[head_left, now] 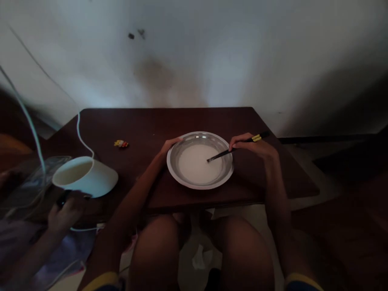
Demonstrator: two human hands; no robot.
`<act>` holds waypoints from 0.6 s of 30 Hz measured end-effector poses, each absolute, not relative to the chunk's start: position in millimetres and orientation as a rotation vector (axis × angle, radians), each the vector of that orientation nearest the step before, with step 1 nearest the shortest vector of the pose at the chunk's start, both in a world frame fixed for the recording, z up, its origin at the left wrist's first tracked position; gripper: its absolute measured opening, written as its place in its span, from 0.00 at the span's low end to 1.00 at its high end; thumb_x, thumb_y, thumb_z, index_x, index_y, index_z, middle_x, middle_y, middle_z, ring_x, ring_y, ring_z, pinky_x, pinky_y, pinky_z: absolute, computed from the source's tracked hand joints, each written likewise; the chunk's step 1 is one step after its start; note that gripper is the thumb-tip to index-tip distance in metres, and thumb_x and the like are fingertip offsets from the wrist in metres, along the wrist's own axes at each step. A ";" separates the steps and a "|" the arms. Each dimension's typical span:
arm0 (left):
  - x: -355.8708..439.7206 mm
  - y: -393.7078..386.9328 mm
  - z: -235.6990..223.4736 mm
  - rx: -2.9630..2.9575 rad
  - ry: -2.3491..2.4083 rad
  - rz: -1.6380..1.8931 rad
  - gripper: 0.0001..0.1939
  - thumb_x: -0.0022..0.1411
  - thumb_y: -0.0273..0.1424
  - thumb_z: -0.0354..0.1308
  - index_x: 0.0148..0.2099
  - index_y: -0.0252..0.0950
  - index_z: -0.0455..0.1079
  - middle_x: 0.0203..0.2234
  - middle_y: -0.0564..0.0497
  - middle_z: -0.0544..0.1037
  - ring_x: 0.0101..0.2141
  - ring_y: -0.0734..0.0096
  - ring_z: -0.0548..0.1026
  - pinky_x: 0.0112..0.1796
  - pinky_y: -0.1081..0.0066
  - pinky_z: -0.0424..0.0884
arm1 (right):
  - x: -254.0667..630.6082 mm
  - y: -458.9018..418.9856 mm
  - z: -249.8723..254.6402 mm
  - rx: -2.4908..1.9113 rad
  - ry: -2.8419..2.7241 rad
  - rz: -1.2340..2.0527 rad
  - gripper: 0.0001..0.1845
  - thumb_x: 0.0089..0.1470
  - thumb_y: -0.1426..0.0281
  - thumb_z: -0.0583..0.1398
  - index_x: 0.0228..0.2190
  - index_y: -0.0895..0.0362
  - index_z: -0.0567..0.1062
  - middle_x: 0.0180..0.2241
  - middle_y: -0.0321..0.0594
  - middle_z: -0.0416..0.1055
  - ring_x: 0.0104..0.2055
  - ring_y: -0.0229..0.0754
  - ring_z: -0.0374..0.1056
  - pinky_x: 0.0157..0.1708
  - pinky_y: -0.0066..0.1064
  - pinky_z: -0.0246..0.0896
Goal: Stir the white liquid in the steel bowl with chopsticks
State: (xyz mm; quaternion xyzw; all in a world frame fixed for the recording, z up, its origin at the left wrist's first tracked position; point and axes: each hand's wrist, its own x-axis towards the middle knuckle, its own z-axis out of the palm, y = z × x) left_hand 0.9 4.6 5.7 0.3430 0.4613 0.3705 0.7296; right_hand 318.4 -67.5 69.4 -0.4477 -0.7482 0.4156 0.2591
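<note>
A round metal basin stands on the dark wooden table, holding a milky white liquid. My left hand grips the basin's left rim, its thumb and fingers partly hidden by the edge. On the other side, my right hand is closed around dark chopsticks with gold bands near the top end. Their tips dip into the white liquid, right of its middle. Whether the chopsticks number one or two is hard to see where they lie together.
A small red and yellow toy figure lies on the table. At left is a white lampshade-like cylinder with a white cable. Another person's hand holds a dark object beside it. A wall rises behind.
</note>
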 end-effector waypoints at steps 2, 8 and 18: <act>2.8 1.4 11.4 0.746 1.054 0.801 0.11 0.59 0.29 0.57 0.38 0.29 0.79 0.17 0.50 0.76 0.20 0.68 0.74 0.26 0.72 0.73 | 309.5 -67.2 67.0 -1.121 -2.095 1.241 0.13 0.54 0.61 0.61 0.30 0.58 0.80 0.32 0.40 0.77 0.39 0.42 0.72 0.44 0.34 0.64; 4.4 -4.2 20.6 0.801 1.087 0.813 0.11 0.54 0.30 0.62 0.39 0.32 0.80 0.16 0.50 0.77 0.18 0.65 0.74 0.23 0.71 0.72 | 293.3 -57.9 58.6 -1.217 -2.000 0.980 0.10 0.55 0.68 0.57 0.31 0.57 0.78 0.36 0.40 0.78 0.42 0.41 0.71 0.47 0.33 0.63; 1.3 6.4 4.4 0.876 0.961 0.797 0.22 0.56 0.29 0.57 0.53 0.30 0.76 0.25 0.48 0.82 0.24 0.66 0.77 0.29 0.71 0.73 | 299.9 -65.3 62.3 -0.988 -2.211 1.256 0.16 0.57 0.60 0.61 0.33 0.59 0.81 0.35 0.42 0.79 0.40 0.42 0.72 0.43 0.33 0.65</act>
